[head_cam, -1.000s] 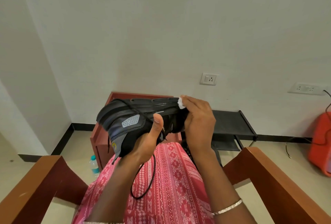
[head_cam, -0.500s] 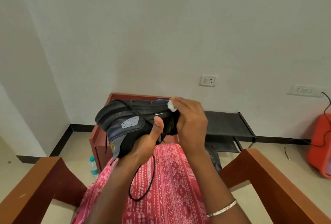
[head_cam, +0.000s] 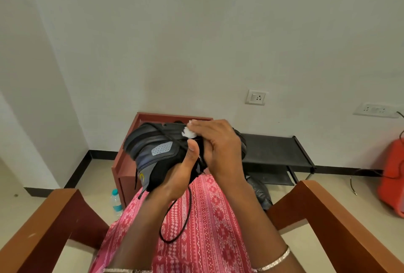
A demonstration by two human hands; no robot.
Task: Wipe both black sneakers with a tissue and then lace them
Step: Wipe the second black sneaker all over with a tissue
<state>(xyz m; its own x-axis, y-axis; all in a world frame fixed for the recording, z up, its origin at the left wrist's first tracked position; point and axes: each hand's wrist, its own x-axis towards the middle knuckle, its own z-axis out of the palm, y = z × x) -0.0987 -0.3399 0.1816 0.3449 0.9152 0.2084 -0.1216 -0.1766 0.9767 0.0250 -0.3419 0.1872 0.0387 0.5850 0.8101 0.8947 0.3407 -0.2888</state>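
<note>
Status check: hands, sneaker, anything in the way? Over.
Left hand grips sneaker from below. Right hand presses tissue against it. Lace dangles loose, nothing blocking.

We are in a room in a home. We see plain white walls [head_cam: 196, 32] with a socket [head_cam: 255, 97], a wooden chair [head_cam: 54, 218], a brown cabinet [head_cam: 124, 170], a black rack [head_cam: 273, 150], and a water bottle [head_cam: 115, 201] on the floor [head_cam: 98, 176].

White walls [head_cam: 196, 43] with black skirting — red cabinet [head_cam: 129, 163] beside a black rack [head_cam: 273, 150] on pale floor [head_cam: 96, 176].
</note>
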